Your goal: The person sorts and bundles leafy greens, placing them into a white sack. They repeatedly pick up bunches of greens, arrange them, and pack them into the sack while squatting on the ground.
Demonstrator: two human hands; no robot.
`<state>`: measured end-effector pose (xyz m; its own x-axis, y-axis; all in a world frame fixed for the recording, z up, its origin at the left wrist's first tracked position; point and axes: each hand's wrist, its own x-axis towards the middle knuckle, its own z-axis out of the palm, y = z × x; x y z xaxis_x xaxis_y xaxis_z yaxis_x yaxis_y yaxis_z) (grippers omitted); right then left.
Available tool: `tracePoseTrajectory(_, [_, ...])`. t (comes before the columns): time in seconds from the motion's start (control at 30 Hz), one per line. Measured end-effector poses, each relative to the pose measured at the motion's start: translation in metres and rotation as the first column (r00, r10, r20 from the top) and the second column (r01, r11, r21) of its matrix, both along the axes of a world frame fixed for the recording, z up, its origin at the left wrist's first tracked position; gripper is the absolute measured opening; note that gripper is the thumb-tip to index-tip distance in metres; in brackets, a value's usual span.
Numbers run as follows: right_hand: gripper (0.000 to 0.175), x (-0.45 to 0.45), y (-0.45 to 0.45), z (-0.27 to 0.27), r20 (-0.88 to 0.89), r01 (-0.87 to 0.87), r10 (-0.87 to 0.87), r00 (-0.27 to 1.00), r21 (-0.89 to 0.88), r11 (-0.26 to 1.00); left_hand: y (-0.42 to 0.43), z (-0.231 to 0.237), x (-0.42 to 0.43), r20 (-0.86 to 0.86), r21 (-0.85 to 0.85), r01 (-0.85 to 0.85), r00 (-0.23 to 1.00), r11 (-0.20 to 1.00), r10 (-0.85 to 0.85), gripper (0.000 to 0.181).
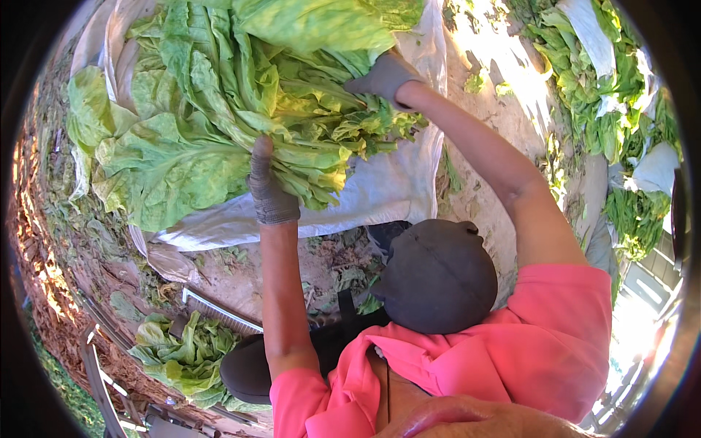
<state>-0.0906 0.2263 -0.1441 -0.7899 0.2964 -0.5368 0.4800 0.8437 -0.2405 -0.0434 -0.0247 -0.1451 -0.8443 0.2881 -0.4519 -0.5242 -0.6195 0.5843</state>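
Note:
A large heap of broad green and yellowing leaves, which look like tobacco, lies before me on a white sheet. My left hand, in a grey knit glove, grips the near bunch with its thumb over the stalks. Its other fingers are hidden beneath the leaves. At the far side of the heap my right hand, also gloved, holds stalks, its fingers partly covered by leaf. The cut stalk ends mostly point to the right.
A comb-like metal rack and a smaller leaf pile lie at lower left, beside my dark-clad knee. More leaf bundles, with white cloth, line the right side. Leaf scraps litter the dirt ground. A dark cap blocks part of the view.

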Motion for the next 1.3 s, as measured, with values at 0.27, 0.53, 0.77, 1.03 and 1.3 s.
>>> tracePoseTrajectory(0.27, [0.059,-0.026,0.035,0.039,0.080,-0.053,0.074,0.994,-0.236,0.970,-0.004,0.013,-0.001,0.005,-0.035,-0.055,0.998,0.998,0.055,0.064])
tracePoseTrajectory(0.53, [0.041,-0.036,0.069,0.083,-0.111,-0.137,0.084,0.990,-0.661,0.738,-0.004,0.025,0.001,0.026,-0.002,-0.044,0.999,0.999,0.044,0.058])
tracePoseTrajectory(0.77, [0.048,0.091,-0.073,0.048,-0.263,0.007,-0.315,0.912,-0.757,0.653,0.023,0.005,0.035,0.071,-0.127,0.183,0.982,0.975,-0.175,0.051])
tracePoseTrajectory(1.03, [0.048,0.086,-0.065,0.021,-0.224,0.047,-0.411,0.884,-0.831,0.555,0.010,0.039,0.006,0.084,-0.435,0.160,0.987,0.886,-0.137,0.043])
tracePoseTrajectory(1.3, [0.042,0.096,-0.150,0.173,-0.372,-0.284,-0.206,0.905,-0.890,0.357,-0.093,0.180,0.021,-0.041,-0.372,-0.033,0.999,0.928,0.019,0.046])
